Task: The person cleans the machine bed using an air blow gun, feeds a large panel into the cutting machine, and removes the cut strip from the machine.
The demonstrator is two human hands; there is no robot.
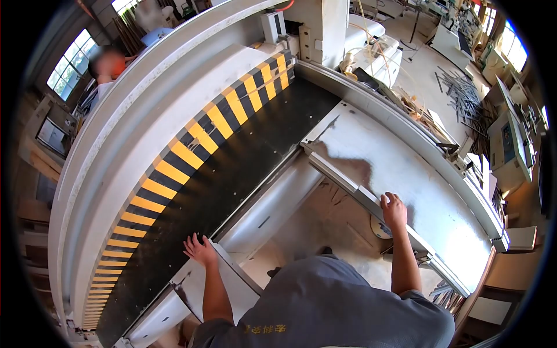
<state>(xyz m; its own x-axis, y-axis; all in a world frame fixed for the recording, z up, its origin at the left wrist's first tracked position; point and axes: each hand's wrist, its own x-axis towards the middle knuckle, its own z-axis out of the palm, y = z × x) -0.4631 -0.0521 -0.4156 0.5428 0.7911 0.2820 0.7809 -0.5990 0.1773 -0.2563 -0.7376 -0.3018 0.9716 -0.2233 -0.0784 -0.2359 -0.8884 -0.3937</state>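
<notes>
My left hand (200,250) has its fingers spread at the near edge of a long black machine bed (226,168), holding nothing. A light metal side table (217,278) lies just below that hand. My right hand (394,211) rests near the inner edge of a shiny metal side table (429,174), fingers loosely bent and nothing visible in them. Whether its fingertips press on the surface is hard to see. Across the black bed runs a beam guard with yellow and black stripes (185,153).
A large curved white machine beam (116,156) spans the left. Along the side table's far side runs a raised metal fence (394,127). Wood strips (464,95) lie on the floor beyond. Another person (107,69) stands behind the beam. Boards (519,261) lean at the right.
</notes>
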